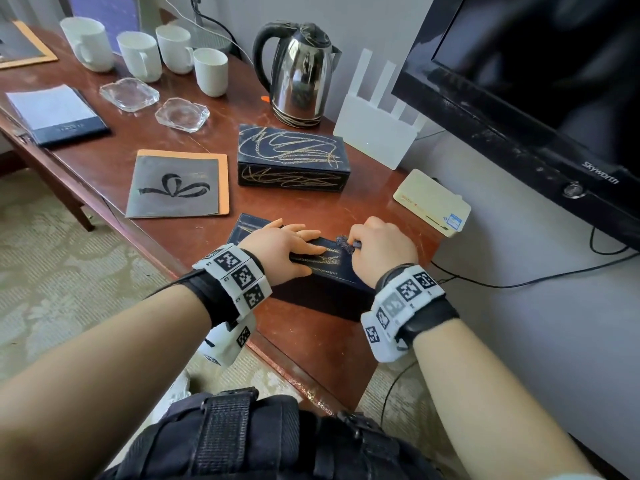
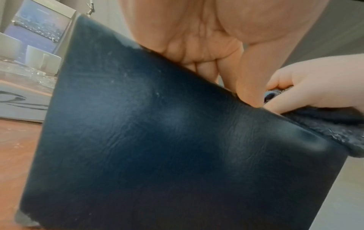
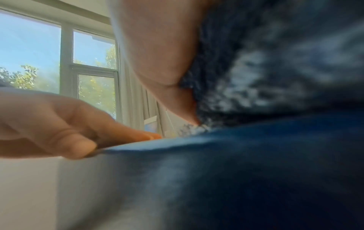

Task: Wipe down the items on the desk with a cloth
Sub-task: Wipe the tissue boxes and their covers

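Observation:
A dark blue leather-look box (image 1: 332, 273) with gold scribble lines stands near the desk's front edge. My left hand (image 1: 284, 244) lies on its top with the fingers stretched out flat and the thumb at the near edge. My right hand (image 1: 381, 247) grips a dark fuzzy cloth (image 1: 346, 243) and presses it onto the right part of the top. The left wrist view shows the box's side (image 2: 157, 140), my left hand (image 2: 197, 38) above it, and the right hand (image 2: 315, 87) on the cloth (image 2: 334, 123). In the right wrist view the cloth (image 3: 275, 70) fills the upper right.
Behind the box lie a second scribbled box (image 1: 291, 157), a grey booklet (image 1: 176, 185) and two glass ashtrays (image 1: 181, 114). Further back stand a steel kettle (image 1: 298, 74) and several white mugs (image 1: 138, 55). A router (image 1: 377, 136), a cream device (image 1: 431, 202) and a television (image 1: 540, 81) sit right.

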Motion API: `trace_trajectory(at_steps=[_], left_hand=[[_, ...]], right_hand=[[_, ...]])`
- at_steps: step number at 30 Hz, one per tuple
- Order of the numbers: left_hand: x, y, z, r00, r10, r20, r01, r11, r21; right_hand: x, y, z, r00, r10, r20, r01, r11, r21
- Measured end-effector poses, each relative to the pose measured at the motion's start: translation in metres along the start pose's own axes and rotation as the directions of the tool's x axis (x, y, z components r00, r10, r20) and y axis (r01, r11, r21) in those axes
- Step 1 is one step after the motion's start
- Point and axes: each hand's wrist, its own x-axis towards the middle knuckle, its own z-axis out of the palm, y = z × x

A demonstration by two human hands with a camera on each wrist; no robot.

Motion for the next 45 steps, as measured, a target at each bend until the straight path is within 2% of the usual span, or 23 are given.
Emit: trace_trajectory(at_steps=[3,6,9,12,14,15,16,18,19,20,21,24,25,29,31,33,39,43,45], left_hand=[[-0.001,0.000,0.002,1.000,0.003,-0.001,-0.003,1.000,0.005],[-0.002,0.000,0.004,1.000,0.009,-0.008,-0.009,1.000,0.017],[-0.002,0.000,0.003,1.000,0.021,-0.018,-0.021,0.999,0.026],[-0.001,0.000,0.002,1.000,0.027,-0.014,-0.027,0.999,0.020],[-0.001,-0.001,0.003,0.999,0.020,-0.025,-0.020,1.000,-0.009],[0.000,-0.002,0.003,0.999,0.020,-0.032,-0.020,1.000,-0.019],[0.000,-0.002,0.003,0.999,0.021,-0.039,-0.022,0.999,-0.023],[0.002,-0.003,0.003,0.998,0.028,-0.050,-0.029,0.999,-0.023],[0.003,-0.004,0.003,0.998,0.028,-0.053,-0.030,0.999,-0.026],[0.004,-0.004,0.003,0.998,0.026,-0.057,-0.028,0.999,-0.032],[0.005,-0.005,0.003,0.998,0.024,-0.061,-0.027,0.999,-0.037],[0.005,-0.006,0.004,0.998,0.029,-0.054,-0.030,0.999,-0.027],[0.004,-0.006,0.005,0.998,0.034,-0.055,-0.035,0.999,-0.024],[0.003,-0.007,0.007,0.996,0.047,-0.075,-0.050,0.998,-0.041],[0.002,-0.007,0.007,0.995,0.048,-0.086,-0.051,0.998,-0.044],[0.002,-0.007,0.008,0.994,0.050,-0.092,-0.054,0.998,-0.042],[-0.002,-0.009,0.000,0.997,0.061,-0.042,-0.062,0.998,-0.016],[-0.013,-0.032,-0.019,0.998,-0.044,-0.045,0.046,0.998,0.047],[-0.019,-0.048,-0.027,0.998,-0.062,-0.019,0.063,0.996,0.064]], right_hand=[[-0.022,-0.004,0.003,0.984,-0.180,-0.006,0.180,0.983,-0.022],[-0.039,0.007,0.002,0.951,-0.304,0.045,0.299,0.949,0.097],[-0.025,0.013,0.000,0.969,-0.227,0.096,0.214,0.968,0.129],[-0.005,0.008,0.002,0.998,-0.053,0.037,0.049,0.995,0.090],[0.000,0.010,0.000,0.999,-0.013,0.030,0.007,0.983,0.181],[0.000,0.014,-0.003,1.000,0.004,-0.013,0.001,0.947,0.322],[-0.003,0.019,-0.007,0.995,0.039,-0.089,0.010,0.868,0.496],[-0.009,0.023,-0.015,0.954,0.161,-0.255,0.099,0.630,0.770],[-0.011,0.021,-0.014,0.938,0.210,-0.277,0.123,0.544,0.830],[-0.013,0.019,-0.009,0.939,0.228,-0.258,0.109,0.516,0.850],[-0.014,0.016,-0.001,0.949,0.221,-0.223,0.067,0.552,0.831],[-0.019,0.018,0.029,0.971,0.168,-0.168,-0.036,0.801,0.597],[-0.022,0.020,0.033,0.974,0.151,-0.170,-0.032,0.833,0.552],[-0.034,0.026,0.034,0.966,0.113,-0.234,0.051,0.802,0.596],[-0.038,0.025,0.032,0.964,0.049,-0.262,0.103,0.839,0.535],[-0.038,0.022,0.031,0.975,0.003,-0.222,0.102,0.881,0.462],[-0.045,0.018,0.018,0.996,-0.007,-0.087,0.031,0.959,0.281],[-0.049,0.021,0.013,0.996,-0.085,0.034,0.081,0.991,0.110],[-0.048,0.019,0.011,0.994,-0.086,0.069,0.080,0.993,0.089]])
